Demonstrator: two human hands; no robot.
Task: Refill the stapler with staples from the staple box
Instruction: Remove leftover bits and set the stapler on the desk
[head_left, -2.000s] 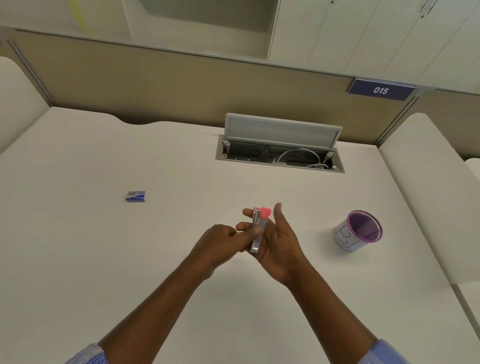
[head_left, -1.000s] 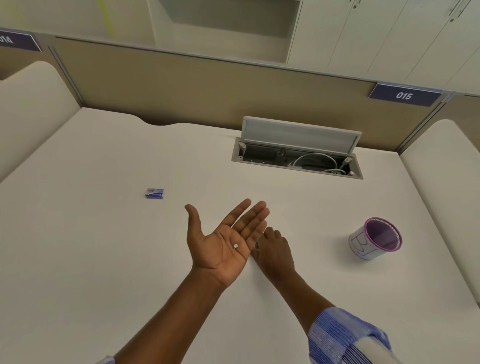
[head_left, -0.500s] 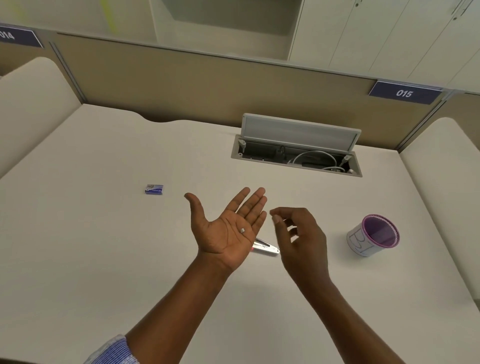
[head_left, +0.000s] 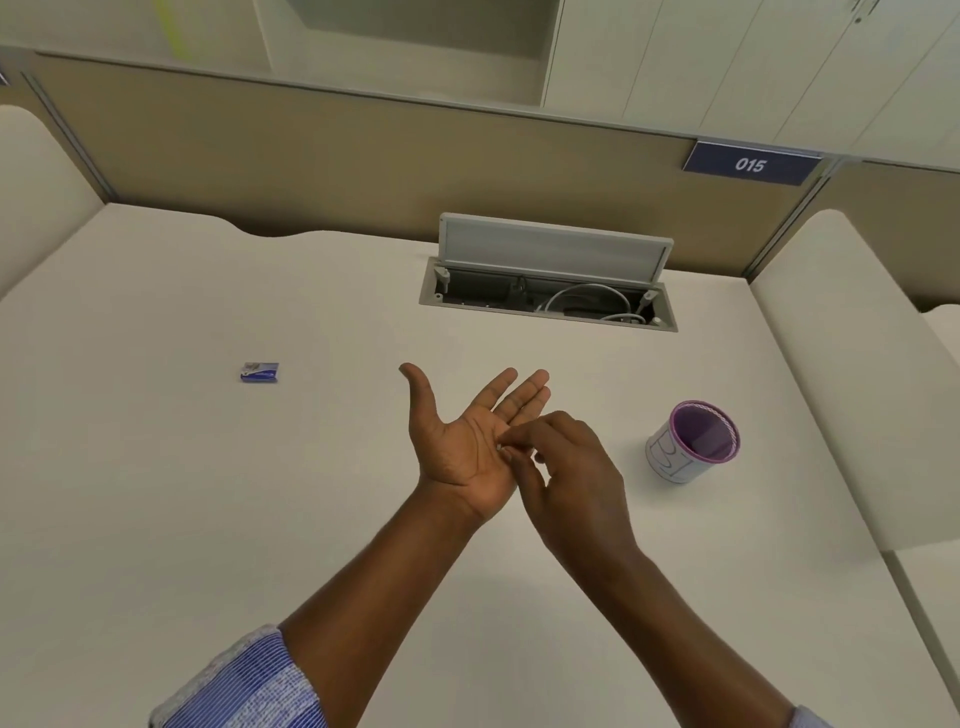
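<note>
My left hand (head_left: 467, 441) is held palm up over the middle of the desk, fingers spread. My right hand (head_left: 566, 467) reaches in from the right, and its thumb and forefinger pinch a tiny silver bit of staples (head_left: 500, 446) lying on the left palm. The stapler is hidden behind my hands. The small blue staple box (head_left: 259, 372) lies on the desk far to the left, apart from both hands.
A purple-rimmed pen cup (head_left: 693, 441) stands on the desk (head_left: 156, 493) to the right of my hands. An open cable hatch (head_left: 550, 280) with its lid raised sits at the back. A beige partition closes off the far edge.
The stapler was put down on the desk and my left palm opened with a small staple piece on it. My right hand has since moved left onto the palm and pinched that piece.
</note>
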